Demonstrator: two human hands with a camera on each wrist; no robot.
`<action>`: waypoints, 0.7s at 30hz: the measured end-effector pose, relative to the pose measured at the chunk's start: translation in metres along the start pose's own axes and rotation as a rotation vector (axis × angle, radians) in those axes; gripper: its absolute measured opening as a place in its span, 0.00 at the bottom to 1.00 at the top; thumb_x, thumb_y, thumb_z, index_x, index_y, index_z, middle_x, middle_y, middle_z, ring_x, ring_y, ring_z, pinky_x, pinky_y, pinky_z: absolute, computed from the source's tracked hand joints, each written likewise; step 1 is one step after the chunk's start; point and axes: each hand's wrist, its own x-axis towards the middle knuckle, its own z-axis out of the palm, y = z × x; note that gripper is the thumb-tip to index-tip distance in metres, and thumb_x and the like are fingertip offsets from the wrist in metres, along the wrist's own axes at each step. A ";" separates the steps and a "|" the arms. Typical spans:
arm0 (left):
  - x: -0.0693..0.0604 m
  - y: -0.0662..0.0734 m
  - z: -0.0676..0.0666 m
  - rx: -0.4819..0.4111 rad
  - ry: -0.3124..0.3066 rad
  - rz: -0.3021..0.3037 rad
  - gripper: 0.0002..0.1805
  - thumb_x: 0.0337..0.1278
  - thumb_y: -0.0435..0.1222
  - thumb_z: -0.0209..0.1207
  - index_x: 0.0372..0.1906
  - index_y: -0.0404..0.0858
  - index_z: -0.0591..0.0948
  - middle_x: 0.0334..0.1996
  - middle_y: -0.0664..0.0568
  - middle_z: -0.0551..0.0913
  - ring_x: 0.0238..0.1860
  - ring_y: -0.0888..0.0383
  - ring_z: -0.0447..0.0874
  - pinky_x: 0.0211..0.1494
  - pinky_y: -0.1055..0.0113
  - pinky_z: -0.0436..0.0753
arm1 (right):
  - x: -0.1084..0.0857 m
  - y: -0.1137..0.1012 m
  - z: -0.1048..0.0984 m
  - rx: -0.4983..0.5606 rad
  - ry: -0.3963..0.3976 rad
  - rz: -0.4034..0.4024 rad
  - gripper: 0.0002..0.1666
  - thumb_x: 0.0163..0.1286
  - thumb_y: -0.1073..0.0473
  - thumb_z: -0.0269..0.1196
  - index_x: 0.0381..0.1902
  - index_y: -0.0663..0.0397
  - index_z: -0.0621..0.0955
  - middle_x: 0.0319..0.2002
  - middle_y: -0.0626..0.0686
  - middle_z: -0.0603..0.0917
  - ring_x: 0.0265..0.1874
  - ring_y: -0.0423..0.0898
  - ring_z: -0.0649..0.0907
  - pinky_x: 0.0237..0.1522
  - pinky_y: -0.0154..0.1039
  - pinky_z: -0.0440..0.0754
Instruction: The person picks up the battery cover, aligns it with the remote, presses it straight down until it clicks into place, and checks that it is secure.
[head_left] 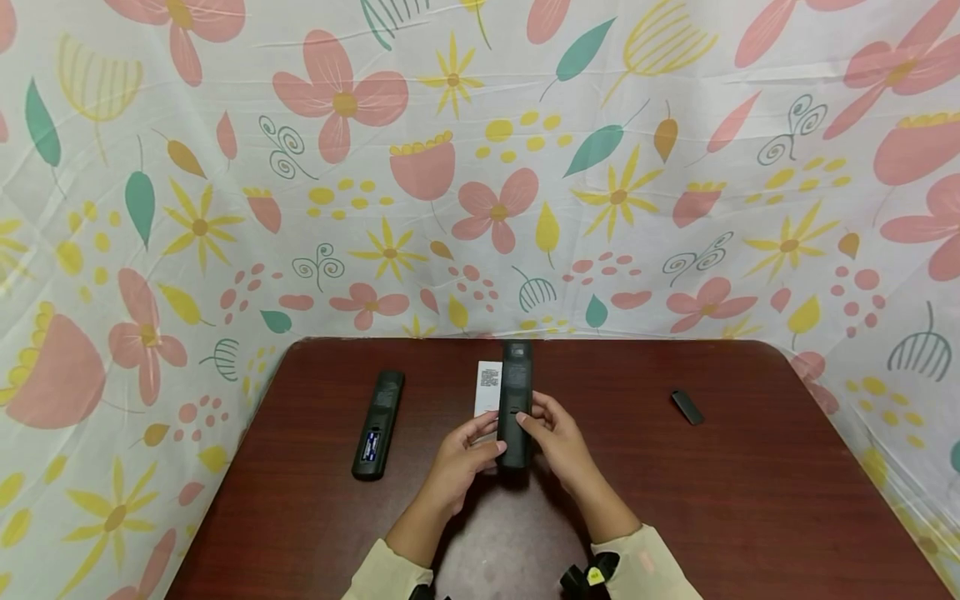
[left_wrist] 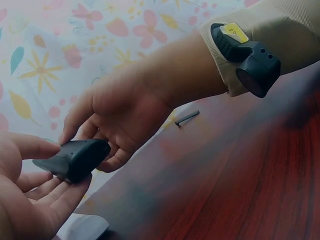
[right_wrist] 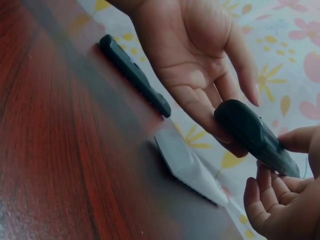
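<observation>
A black remote [head_left: 515, 400] is held above the table in both hands, its back facing up in the head view. My left hand [head_left: 459, 467] grips its lower left side, thumb on the edge and fingers beneath. On the right side my right hand [head_left: 564, 450] holds it, the thumb lying on its back near the middle. In the left wrist view the remote [left_wrist: 75, 159] sits between the fingers of both hands. The right wrist view shows the remote's end [right_wrist: 240, 122] between the two hands.
Left on the table [head_left: 315, 517] lies another black remote [head_left: 378, 425], its battery bay uncovered with blue batteries showing. A white remote [head_left: 488, 387] lies partly behind the held one. A small black cover [head_left: 687, 407] rests at the right. Flowered cloth [head_left: 495, 208] hangs behind.
</observation>
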 end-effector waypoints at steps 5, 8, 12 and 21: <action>-0.001 0.000 0.002 0.010 -0.006 0.007 0.30 0.64 0.34 0.62 0.71 0.33 0.72 0.69 0.36 0.74 0.68 0.46 0.76 0.58 0.62 0.82 | 0.002 0.002 -0.003 0.010 0.011 0.010 0.29 0.72 0.56 0.64 0.69 0.55 0.73 0.51 0.63 0.82 0.42 0.43 0.84 0.45 0.35 0.82; -0.001 0.000 0.003 0.024 -0.006 0.006 0.29 0.65 0.34 0.60 0.70 0.33 0.73 0.69 0.36 0.74 0.70 0.45 0.74 0.62 0.59 0.81 | 0.004 0.003 -0.004 0.021 0.007 0.019 0.29 0.73 0.57 0.64 0.69 0.55 0.73 0.52 0.64 0.82 0.43 0.43 0.84 0.45 0.35 0.82; -0.002 0.000 0.004 0.041 -0.014 0.008 0.28 0.67 0.34 0.58 0.70 0.32 0.72 0.69 0.36 0.74 0.71 0.43 0.73 0.66 0.54 0.78 | 0.006 0.006 -0.007 0.025 0.007 0.027 0.29 0.73 0.57 0.63 0.69 0.56 0.73 0.52 0.64 0.82 0.43 0.43 0.84 0.46 0.35 0.82; -0.003 -0.002 0.005 0.070 -0.045 0.000 0.28 0.68 0.35 0.58 0.71 0.34 0.72 0.69 0.36 0.74 0.72 0.44 0.71 0.67 0.60 0.77 | 0.011 0.012 -0.012 0.016 0.003 0.063 0.30 0.74 0.55 0.63 0.70 0.56 0.72 0.54 0.63 0.82 0.42 0.42 0.84 0.45 0.38 0.82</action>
